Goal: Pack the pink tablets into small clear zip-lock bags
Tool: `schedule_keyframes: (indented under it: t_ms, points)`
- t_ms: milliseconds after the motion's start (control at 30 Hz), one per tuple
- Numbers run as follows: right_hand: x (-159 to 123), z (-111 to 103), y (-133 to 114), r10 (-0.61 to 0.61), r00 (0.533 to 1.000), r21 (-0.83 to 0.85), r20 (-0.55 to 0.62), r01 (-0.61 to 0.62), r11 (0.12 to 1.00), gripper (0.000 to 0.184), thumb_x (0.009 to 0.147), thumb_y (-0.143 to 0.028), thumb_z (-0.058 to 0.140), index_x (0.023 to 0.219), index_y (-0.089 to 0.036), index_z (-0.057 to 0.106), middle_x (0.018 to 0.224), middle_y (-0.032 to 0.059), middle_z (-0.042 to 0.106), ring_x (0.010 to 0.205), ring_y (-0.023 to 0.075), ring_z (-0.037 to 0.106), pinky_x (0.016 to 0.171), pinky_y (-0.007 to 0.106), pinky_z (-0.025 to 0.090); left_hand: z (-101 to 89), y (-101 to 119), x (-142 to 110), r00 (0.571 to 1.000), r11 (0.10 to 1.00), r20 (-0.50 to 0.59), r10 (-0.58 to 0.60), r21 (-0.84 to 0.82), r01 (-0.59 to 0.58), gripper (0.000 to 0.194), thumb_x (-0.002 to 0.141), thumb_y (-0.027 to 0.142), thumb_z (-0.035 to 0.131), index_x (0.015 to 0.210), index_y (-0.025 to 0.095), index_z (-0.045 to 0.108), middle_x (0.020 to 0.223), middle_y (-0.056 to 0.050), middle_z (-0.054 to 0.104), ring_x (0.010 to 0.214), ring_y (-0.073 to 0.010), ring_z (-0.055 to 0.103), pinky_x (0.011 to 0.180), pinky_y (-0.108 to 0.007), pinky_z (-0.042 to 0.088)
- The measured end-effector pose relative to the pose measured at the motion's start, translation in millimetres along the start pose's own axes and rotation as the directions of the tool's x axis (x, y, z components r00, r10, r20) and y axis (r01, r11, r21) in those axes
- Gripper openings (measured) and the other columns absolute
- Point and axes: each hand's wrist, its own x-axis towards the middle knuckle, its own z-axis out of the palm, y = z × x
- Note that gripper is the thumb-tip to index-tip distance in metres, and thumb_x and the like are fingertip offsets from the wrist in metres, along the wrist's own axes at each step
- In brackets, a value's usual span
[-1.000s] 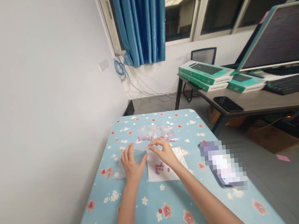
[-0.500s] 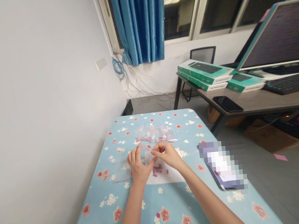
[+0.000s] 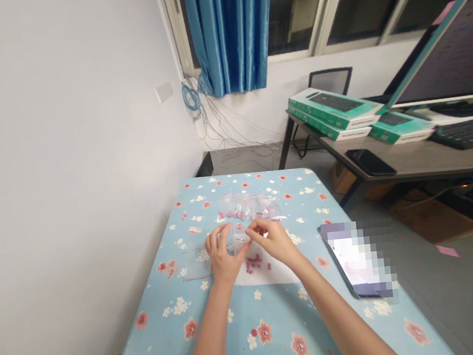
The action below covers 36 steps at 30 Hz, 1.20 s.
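Between my hands is a small clear zip bag (image 3: 240,237) with a pinkish-red line along its mouth, which bows apart into a loop. My left hand (image 3: 223,258) grips the bag's left side, thumb reaching toward the right hand. On the other side, my right hand (image 3: 273,242) pinches the bag's edge between thumb and fingers. Just below lie several small pinkish-red beads (image 3: 253,263) on a white sheet of paper (image 3: 267,278). Beyond the hands rest several clear bags (image 3: 243,206) with similar beads inside. Flat clear bags (image 3: 195,266) lie beside my left hand.
A phone (image 3: 356,269), partly pixelated, lies at the right of the flowered tablecloth (image 3: 235,334). A white wall (image 3: 71,160) runs along the left. Behind on the right, a desk (image 3: 354,145) carries green keyboard boxes (image 3: 334,109), a dark phone (image 3: 369,162) and a monitor (image 3: 451,56).
The bag's mouth has gone from a nearly straight line to a parted loop between my fingers. Both hands keep their hold. The whole view has shifted slightly.
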Motion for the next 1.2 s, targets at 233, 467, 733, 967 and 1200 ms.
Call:
schedule_keyframes:
  t_ms: [233, 467, 733, 967, 1200]
  points:
    - [-4.4, -31.1, 19.8, 0.077, 0.963, -0.339, 0.260, 0.016, 0.941, 0.008, 0.077, -0.018, 0.058, 0.083, -0.020, 0.063, 0.075, 0.0004, 0.069, 0.063, 0.0140, 0.058, 0.057, 0.023, 0.033, -1.1, -3.6, 0.6, 0.990, 0.995, -0.126, -0.064, -0.078, 0.054, 0.045, 0.076, 0.040, 0.066, 0.114, 0.019, 0.057, 0.105, -0.010, 0.058, 0.100, -0.0237, 0.055, 0.090, -0.040, 0.044]
    - [-6.5, -31.7, 33.4, 0.198, 0.898, -0.463, 0.393, 0.007, 0.887, 0.012, 0.067, -0.013, 0.064, 0.076, -0.019, 0.067, 0.073, 0.0028, 0.069, 0.063, 0.0159, 0.058, 0.052, 0.024, 0.029, -0.3, -2.2, 1.9, 0.986, 0.993, -0.135, -0.101, -0.066, 0.093, 0.034, 0.077, 0.036, 0.066, 0.107, 0.020, 0.061, 0.102, -0.008, 0.059, 0.099, -0.0227, 0.056, 0.091, -0.040, 0.045]
    - [-4.0, -25.6, 38.4, 0.209, 0.901, -0.477, 0.379, -0.003, 0.879, 0.014, 0.066, -0.012, 0.060, 0.075, -0.020, 0.067, 0.069, 0.0016, 0.067, 0.060, 0.0146, 0.055, 0.050, 0.023, 0.027, 0.3, -1.5, 3.0, 0.992, 0.995, -0.088, -0.086, -0.054, 0.081, 0.033, 0.076, 0.036, 0.067, 0.105, 0.021, 0.062, 0.103, -0.008, 0.059, 0.099, -0.0231, 0.056, 0.091, -0.040, 0.045]
    - [-3.5, -29.2, 38.2, 0.129, 0.918, -0.375, 0.375, 0.023, 0.927, 0.008, 0.074, -0.015, 0.058, 0.077, -0.018, 0.065, 0.067, 0.0010, 0.063, 0.059, 0.0137, 0.053, 0.053, 0.023, 0.030, 1.3, -1.9, 2.1, 0.998, 0.996, -0.029, -0.050, -0.079, 0.048, 0.038, 0.074, 0.037, 0.070, 0.107, 0.020, 0.062, 0.104, -0.009, 0.059, 0.098, -0.0228, 0.055, 0.090, -0.039, 0.045]
    - [-3.5, -24.4, 13.5, -0.175, 0.984, -0.061, 0.001, 0.175, 0.983, 0.012, 0.089, -0.029, 0.051, 0.088, -0.019, 0.058, 0.075, 0.0008, 0.059, 0.070, 0.0147, 0.054, 0.067, 0.025, 0.041, 0.7, -0.7, 1.2, 0.999, 0.998, 0.040, 0.027, -0.063, -0.024, 0.045, 0.072, 0.038, 0.071, 0.112, 0.021, 0.059, 0.105, -0.009, 0.059, 0.098, -0.0239, 0.055, 0.089, -0.041, 0.045]
